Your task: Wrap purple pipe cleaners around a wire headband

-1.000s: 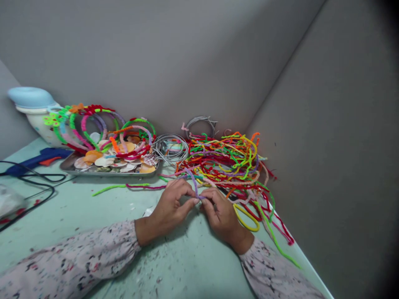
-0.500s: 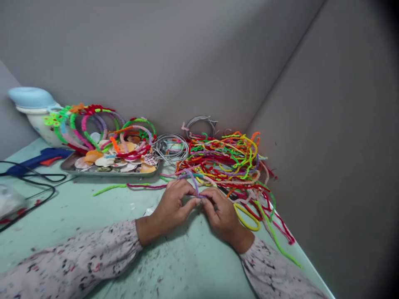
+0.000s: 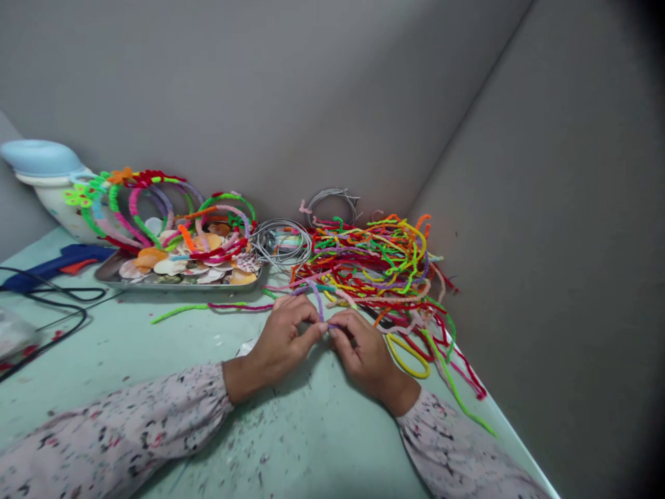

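Note:
Between my two hands, low over the pale green table (image 3: 312, 443), is a purple pipe cleaner (image 3: 316, 299), bent, with one part standing up from the fingertips. My left hand (image 3: 288, 336) pinches it between thumb and forefinger. My right hand (image 3: 364, 350) grips its other part close by, the fingertips of both hands almost touching. Some of the pipe cleaner is hidden by the fingers. Just behind the hands lies a tangled pile of colourful pipe cleaners (image 3: 374, 260), and a yellow loop (image 3: 408, 357) rests right of my right hand.
A metal tray (image 3: 176, 287) with shells and fuzzy coloured hoops (image 3: 136, 208) stands at the back left. Beside it are wire coils (image 3: 283, 246), a blue tool (image 3: 57, 263), black cable (image 3: 77, 315) and a white container (image 3: 57, 197) with a blue lid. Grey walls rise behind and right.
The whole view has shifted slightly, so the scene sits a little further left and higher. Both hands keep their pinch on the purple pipe cleaner, their fingertips slightly further apart.

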`<state>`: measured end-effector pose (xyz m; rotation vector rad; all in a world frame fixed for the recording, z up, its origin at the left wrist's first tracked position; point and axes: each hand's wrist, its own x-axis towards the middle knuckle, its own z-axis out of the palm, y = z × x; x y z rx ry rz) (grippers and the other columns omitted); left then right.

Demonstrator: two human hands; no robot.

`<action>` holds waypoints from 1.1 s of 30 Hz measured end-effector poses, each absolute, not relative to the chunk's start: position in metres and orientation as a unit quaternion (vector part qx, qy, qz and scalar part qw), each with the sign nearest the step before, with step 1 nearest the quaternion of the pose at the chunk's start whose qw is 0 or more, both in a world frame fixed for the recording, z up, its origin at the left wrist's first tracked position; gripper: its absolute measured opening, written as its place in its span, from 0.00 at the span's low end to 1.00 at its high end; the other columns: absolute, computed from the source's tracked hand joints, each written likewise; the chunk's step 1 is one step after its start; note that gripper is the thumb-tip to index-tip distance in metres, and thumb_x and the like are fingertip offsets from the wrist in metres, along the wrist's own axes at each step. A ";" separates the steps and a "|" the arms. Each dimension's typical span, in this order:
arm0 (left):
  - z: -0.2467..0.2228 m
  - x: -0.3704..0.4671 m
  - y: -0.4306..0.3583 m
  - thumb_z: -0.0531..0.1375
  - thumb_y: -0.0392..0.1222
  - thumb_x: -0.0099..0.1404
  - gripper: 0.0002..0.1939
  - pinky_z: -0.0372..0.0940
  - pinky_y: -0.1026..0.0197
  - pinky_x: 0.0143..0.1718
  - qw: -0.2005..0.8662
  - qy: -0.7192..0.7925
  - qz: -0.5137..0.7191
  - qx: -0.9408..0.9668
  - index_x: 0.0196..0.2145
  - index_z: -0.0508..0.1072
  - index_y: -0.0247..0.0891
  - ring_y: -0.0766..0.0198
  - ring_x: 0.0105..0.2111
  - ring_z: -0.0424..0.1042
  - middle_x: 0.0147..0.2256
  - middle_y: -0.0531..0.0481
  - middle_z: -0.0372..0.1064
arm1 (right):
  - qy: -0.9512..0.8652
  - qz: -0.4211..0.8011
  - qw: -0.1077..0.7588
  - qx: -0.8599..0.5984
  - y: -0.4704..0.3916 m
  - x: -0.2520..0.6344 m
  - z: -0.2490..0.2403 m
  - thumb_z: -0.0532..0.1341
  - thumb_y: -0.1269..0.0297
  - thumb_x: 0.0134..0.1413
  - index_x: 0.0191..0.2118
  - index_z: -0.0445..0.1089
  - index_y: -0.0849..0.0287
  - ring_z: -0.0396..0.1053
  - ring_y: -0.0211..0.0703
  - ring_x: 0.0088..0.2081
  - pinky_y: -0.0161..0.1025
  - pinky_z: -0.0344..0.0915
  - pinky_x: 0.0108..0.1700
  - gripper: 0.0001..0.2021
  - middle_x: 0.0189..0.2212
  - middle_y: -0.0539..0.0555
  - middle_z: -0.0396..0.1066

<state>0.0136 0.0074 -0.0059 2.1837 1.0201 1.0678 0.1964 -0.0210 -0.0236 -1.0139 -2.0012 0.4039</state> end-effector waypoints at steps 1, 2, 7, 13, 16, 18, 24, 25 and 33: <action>-0.006 0.014 0.007 0.58 0.40 0.64 0.09 0.53 0.58 0.39 0.249 0.375 0.392 0.802 0.26 0.68 0.36 0.63 0.33 0.63 0.27 0.54 0.65 | -0.799 0.162 0.416 -0.403 -0.021 0.197 -0.024 0.54 0.71 0.60 0.43 0.64 0.57 0.67 0.43 0.41 0.40 0.65 0.43 0.06 0.37 0.55 0.68; -0.006 0.014 0.008 0.58 0.40 0.63 0.09 0.53 0.58 0.39 0.249 0.375 0.391 0.803 0.26 0.68 0.36 0.63 0.33 0.63 0.27 0.54 0.65 | -0.800 0.162 0.415 -0.403 -0.021 0.197 -0.024 0.54 0.71 0.60 0.43 0.64 0.57 0.67 0.43 0.41 0.40 0.65 0.43 0.06 0.37 0.55 0.68; -0.007 0.015 0.007 0.58 0.40 0.64 0.09 0.53 0.58 0.40 0.244 0.378 0.381 0.808 0.26 0.68 0.36 0.64 0.33 0.63 0.27 0.54 0.65 | -0.800 0.159 0.409 -0.409 -0.020 0.197 -0.024 0.54 0.70 0.60 0.44 0.64 0.57 0.67 0.43 0.40 0.40 0.65 0.43 0.07 0.37 0.55 0.68; -0.005 0.014 0.005 0.55 0.40 0.66 0.11 0.53 0.57 0.40 0.228 0.375 0.377 0.816 0.26 0.67 0.36 0.63 0.33 0.62 0.28 0.53 0.65 | -0.797 0.154 0.410 -0.416 -0.021 0.195 -0.022 0.54 0.69 0.61 0.41 0.65 0.57 0.67 0.43 0.39 0.39 0.64 0.41 0.05 0.35 0.54 0.68; -0.003 0.015 0.004 0.55 0.40 0.66 0.12 0.52 0.57 0.40 0.227 0.385 0.373 0.813 0.25 0.66 0.36 0.63 0.33 0.62 0.27 0.53 0.64 | -0.800 0.151 0.406 -0.416 -0.020 0.195 -0.024 0.53 0.70 0.61 0.41 0.65 0.57 0.67 0.43 0.38 0.39 0.64 0.41 0.05 0.35 0.54 0.68; -0.002 0.016 0.004 0.54 0.40 0.66 0.12 0.52 0.57 0.40 0.229 0.391 0.370 0.811 0.24 0.65 0.36 0.63 0.32 0.62 0.27 0.53 0.64 | -0.803 0.150 0.402 -0.414 -0.021 0.195 -0.025 0.53 0.70 0.61 0.41 0.65 0.58 0.67 0.43 0.38 0.39 0.64 0.40 0.06 0.34 0.54 0.68; -0.003 0.016 0.005 0.54 0.39 0.66 0.12 0.53 0.57 0.40 0.239 0.395 0.362 0.810 0.24 0.65 0.36 0.63 0.32 0.62 0.26 0.54 0.64 | -0.810 0.152 0.396 -0.405 -0.023 0.196 -0.027 0.53 0.70 0.61 0.41 0.65 0.58 0.67 0.43 0.38 0.39 0.65 0.41 0.06 0.35 0.54 0.68; -0.003 0.016 0.005 0.54 0.39 0.66 0.12 0.53 0.57 0.40 0.237 0.396 0.363 0.810 0.24 0.65 0.36 0.63 0.32 0.63 0.26 0.54 0.64 | -0.810 0.150 0.398 -0.404 -0.023 0.196 -0.027 0.53 0.70 0.61 0.42 0.65 0.58 0.67 0.43 0.39 0.39 0.65 0.41 0.06 0.35 0.54 0.68; -0.001 0.015 0.002 0.57 0.41 0.64 0.04 0.56 0.55 0.45 0.208 0.378 0.409 0.804 0.35 0.68 0.39 0.60 0.40 0.65 0.36 0.50 0.68 | -0.773 0.143 0.451 -0.422 -0.022 0.195 -0.020 0.54 0.70 0.61 0.40 0.66 0.57 0.68 0.42 0.38 0.39 0.66 0.42 0.05 0.35 0.54 0.69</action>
